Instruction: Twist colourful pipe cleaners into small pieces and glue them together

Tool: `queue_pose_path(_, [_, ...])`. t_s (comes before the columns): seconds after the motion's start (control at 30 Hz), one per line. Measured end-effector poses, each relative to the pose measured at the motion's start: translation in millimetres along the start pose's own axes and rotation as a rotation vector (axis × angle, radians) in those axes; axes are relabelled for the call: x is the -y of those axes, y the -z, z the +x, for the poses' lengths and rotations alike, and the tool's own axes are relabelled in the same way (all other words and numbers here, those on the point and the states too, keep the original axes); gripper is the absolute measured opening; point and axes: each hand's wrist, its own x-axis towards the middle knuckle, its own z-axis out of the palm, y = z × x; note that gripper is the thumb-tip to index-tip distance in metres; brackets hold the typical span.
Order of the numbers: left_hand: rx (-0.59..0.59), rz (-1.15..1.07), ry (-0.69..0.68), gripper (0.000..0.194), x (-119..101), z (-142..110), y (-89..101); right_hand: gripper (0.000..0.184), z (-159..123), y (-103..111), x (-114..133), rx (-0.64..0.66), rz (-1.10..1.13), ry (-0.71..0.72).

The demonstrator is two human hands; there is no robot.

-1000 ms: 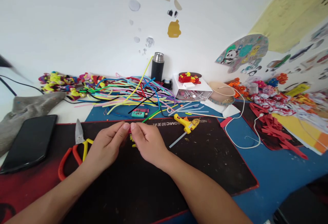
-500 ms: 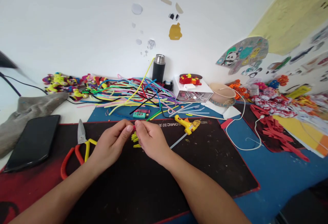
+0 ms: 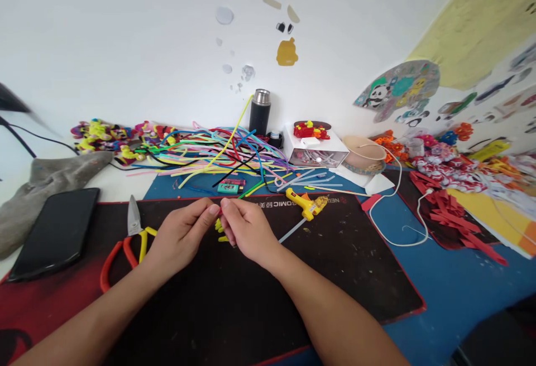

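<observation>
Above the black desk mat (image 3: 335,277), my left hand (image 3: 184,232) and my right hand (image 3: 248,229) meet fingertip to fingertip. Both are closed in a pinch on a small red piece (image 3: 219,210), which the fingers mostly cover; its kind does not show. Short fuzzy yellow pieces (image 3: 219,225) show just behind and between the hands, partly hidden by the right one. Scissors (image 3: 133,218) with red and yellow handles lie left of my left wrist. A yellow hot glue gun (image 3: 307,204) with a clear glue stick lies to the right of my right hand.
Behind the mat is a heap of coloured pipe cleaners (image 3: 226,148), with lighters (image 3: 228,188) before it and a dark thermos (image 3: 260,112) behind. A phone (image 3: 54,235) lies at left. Right are a white box (image 3: 295,151), a white cable (image 3: 397,241) and red strips (image 3: 454,215).
The hands stay pinched together in nearly the same place. The right hand's lower fingers have shifted slightly, and the red piece shows a little differently between the fingertips.
</observation>
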Motion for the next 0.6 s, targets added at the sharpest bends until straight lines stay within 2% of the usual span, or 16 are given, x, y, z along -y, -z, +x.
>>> queue_pose_path(0.2, [0.011,-0.009,0.027,0.044,0.6,-0.6,2.2,0.049,-0.2,-1.6,-0.9,0.009,0.056,0.010])
queue_pose_path(0.4, [0.016,-0.016,0.026,0.043,-1.1,1.9,2.2,0.049,-1.6,-2.0,-3.5,-0.017,-0.056,0.046])
queue_pose_path(0.6, [0.022,-0.063,0.046,0.042,-0.3,3.0,2.8,0.049,-1.5,-2.0,-4.0,-0.021,-0.071,0.072])
